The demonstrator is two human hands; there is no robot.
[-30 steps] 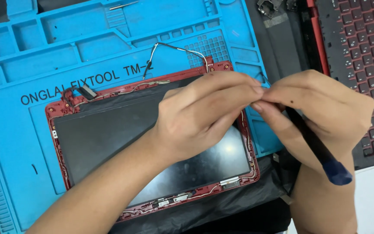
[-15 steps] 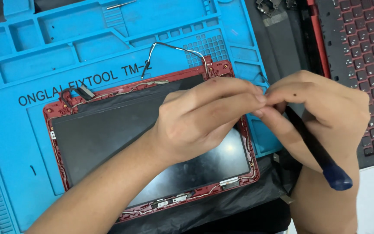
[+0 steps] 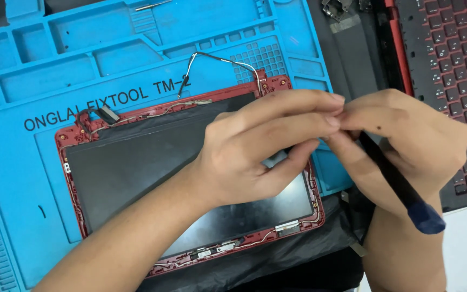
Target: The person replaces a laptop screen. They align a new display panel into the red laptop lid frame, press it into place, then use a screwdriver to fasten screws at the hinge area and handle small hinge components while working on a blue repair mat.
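A red laptop lid frame (image 3: 71, 132) with a dark screen panel (image 3: 136, 167) lies on a blue work mat (image 3: 109, 59). My left hand (image 3: 260, 146) hovers over the panel's right side, fingers stretched toward the right edge. My right hand (image 3: 406, 140) meets it there, fingertips touching, and grips a black screwdriver with a blue end (image 3: 401, 186) that slants down to the right. Whatever the fingertips pinch is hidden between them. Thin cables (image 3: 217, 59) run off the lid's top edge.
A laptop base with a red-lettered keyboard (image 3: 449, 65) lies at the right. Black plastic sheeting (image 3: 277, 265) sits under the lid's near edge. A metal hinge part (image 3: 336, 8) rests at the top. The mat has moulded compartments along its far side.
Both hands have stayed together at the lid's right edge, with only slight shifts of the fingers. The screwdriver keeps the same slant.
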